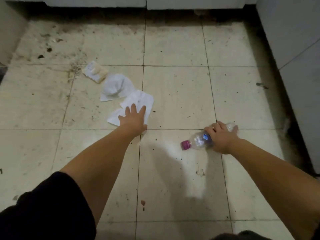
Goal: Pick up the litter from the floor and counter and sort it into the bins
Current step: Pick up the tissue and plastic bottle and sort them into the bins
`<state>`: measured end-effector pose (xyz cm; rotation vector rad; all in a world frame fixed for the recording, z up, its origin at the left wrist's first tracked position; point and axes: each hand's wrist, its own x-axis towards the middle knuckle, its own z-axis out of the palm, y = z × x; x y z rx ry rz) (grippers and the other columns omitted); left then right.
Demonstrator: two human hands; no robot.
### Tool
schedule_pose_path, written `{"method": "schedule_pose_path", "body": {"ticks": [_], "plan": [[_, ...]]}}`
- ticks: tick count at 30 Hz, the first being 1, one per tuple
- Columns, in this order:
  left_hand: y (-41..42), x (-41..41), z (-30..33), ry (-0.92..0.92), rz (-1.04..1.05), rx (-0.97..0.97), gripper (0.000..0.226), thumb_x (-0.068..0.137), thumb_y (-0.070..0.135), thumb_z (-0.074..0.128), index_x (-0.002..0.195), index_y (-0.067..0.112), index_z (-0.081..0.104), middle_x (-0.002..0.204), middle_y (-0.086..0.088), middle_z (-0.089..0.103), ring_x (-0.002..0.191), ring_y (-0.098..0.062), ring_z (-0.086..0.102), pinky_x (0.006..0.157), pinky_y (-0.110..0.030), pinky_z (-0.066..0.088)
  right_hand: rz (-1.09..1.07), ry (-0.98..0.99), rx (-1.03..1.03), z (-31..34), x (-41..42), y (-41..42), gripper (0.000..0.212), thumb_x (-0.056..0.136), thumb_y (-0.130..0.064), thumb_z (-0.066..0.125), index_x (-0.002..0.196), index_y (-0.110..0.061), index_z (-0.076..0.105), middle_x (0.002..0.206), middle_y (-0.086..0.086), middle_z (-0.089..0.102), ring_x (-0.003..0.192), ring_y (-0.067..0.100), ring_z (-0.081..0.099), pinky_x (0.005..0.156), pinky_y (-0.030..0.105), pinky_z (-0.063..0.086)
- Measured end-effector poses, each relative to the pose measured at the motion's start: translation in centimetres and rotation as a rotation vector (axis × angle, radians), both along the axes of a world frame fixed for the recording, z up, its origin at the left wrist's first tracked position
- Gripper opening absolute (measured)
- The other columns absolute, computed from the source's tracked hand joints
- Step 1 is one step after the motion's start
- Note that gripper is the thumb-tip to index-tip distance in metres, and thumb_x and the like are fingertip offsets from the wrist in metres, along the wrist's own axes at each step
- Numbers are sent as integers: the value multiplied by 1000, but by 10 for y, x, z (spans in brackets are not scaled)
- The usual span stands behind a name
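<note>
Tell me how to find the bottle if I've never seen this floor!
Look at the dirty tiled floor, on the right side near the white cabinets. The clear plastic bottle lies on its side under the right hand. Unlike the white papers by the left hand, it is see-through with a pink cap.

My single head-worn wide-angle camera looks steeply down and forward at the tiled floor point(173, 94), close above it. Both forearms enter from 6 o'clock; cabinet bases point(190, 3) edge the frame at 12 and 3 o'clock. No second view overlaps it.
</note>
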<state>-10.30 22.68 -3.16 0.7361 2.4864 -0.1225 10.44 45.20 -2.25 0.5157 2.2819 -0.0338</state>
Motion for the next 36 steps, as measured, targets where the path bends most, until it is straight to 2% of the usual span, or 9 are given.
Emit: {"method": "schedule_pose_path", "body": {"ticks": [3, 5, 7, 10, 15, 19, 23, 28, 36], "plan": [[1, -9, -25, -80, 67, 20, 90, 88, 49, 57, 150, 40, -8, 161, -6, -19, 149, -34, -8, 112, -61, 22, 50, 58, 85, -20, 7, 1, 71, 88, -24, 63, 146, -27, 22, 155, 7, 20, 148, 29, 6, 108, 77, 7], [2, -10, -37, -83, 62, 2, 85, 87, 43, 59, 149, 39, 2, 160, -8, -7, 147, -35, 2, 108, -58, 30, 54, 91, 112, -26, 9, 1, 70, 87, -19, 64, 144, -26, 24, 152, 9, 22, 147, 30, 8, 106, 78, 7], [4, -8, -42, 21, 50, 4, 69, 86, 24, 60, 144, 28, 23, 148, -15, 20, 135, -36, 24, 99, -50, 40, 48, 101, 121, -28, 8, 2, 69, 87, -17, 64, 143, -25, 25, 151, 10, 22, 146, 30, 9, 104, 78, 6], [0, -6, -46, 73, 38, 60, 51, 88, 3, 55, 135, 11, 39, 131, -20, 40, 119, -35, 42, 94, -42, 46, 41, 102, 125, -28, 6, 1, 66, 88, -18, 63, 142, -25, 26, 149, 10, 24, 145, 30, 11, 104, 78, 6], [-20, 6, -44, -69, 18, -23, 43, 98, 22, 46, 138, 6, 45, 142, -17, 43, 131, -32, 43, 113, -41, 35, 36, 21, 111, -15, -2, -1, 64, 88, -18, 62, 141, -25, 26, 145, 10, 29, 142, 29, 19, 104, 78, 12], [-45, 14, -5, -50, 97, 126, 40, 92, 26, 49, 123, 2, 56, 130, -20, 53, 112, -30, 54, 96, -36, 43, 63, 28, 101, 15, -19, -18, 61, 90, -19, 59, 140, -21, 25, 142, 9, 35, 135, 30, 32, 106, 71, 22], [-82, -3, 56, 24, 236, 260, 29, 92, 7, 48, 116, -4, 58, 128, -26, 47, 118, -39, 47, 98, -43, 45, 141, 152, 43, 61, -61, -48, 55, 94, -32, 53, 141, -21, 27, 141, 9, 36, 132, 29, 34, 107, 69, 24], [-161, -30, 150, 226, 382, 355, 24, 92, 2, 45, 110, -7, 60, 122, -27, 50, 110, -38, 51, 85, -38, 44, 296, 322, -39, 130, -150, -120, 53, 93, -39, 54, 137, -20, 31, 138, 8, 39, 129, 29, 37, 107, 64, 29], [-373, 53, 251, 542, 874, 345, 20, 95, 4, 42, 94, -5, 60, 98, -14, 46, 84, -28, 45, 73, -36, 39, 460, 585, -625, 209, -218, -359, 60, 87, -32, 67, 133, -6, 37, 132, 18, 47, 121, 35, 46, 99, 42, 40]]}}
